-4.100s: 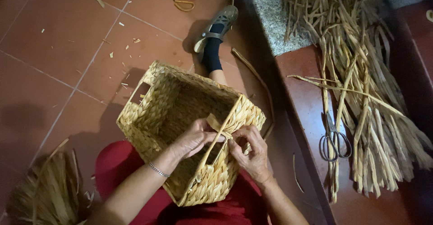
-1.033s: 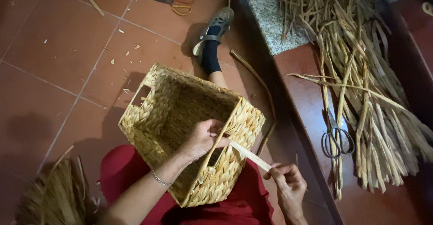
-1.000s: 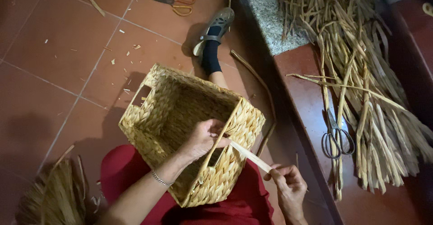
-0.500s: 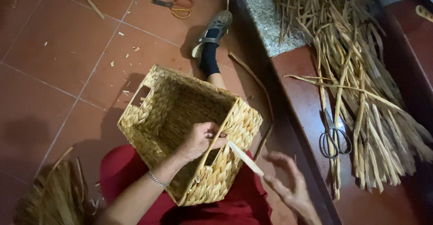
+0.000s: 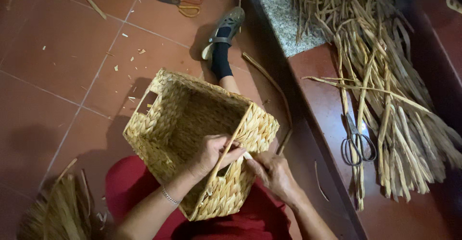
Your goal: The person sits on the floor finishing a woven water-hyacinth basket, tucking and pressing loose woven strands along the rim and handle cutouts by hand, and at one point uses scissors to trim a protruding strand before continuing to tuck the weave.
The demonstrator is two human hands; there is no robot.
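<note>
A second ago the right hand [image 5: 276,175] was out to the side, well apart from the basket [image 5: 202,139], drawing a pale strand taut from its near wall. Half a second ago that hand was open, fingers spread, the strand slack beside it. Now it has come back against the wall, touching it just beside the left hand [image 5: 214,151], and the long stretch of strand between hand and basket is gone; only a short pale bit shows between the two hands.
</note>
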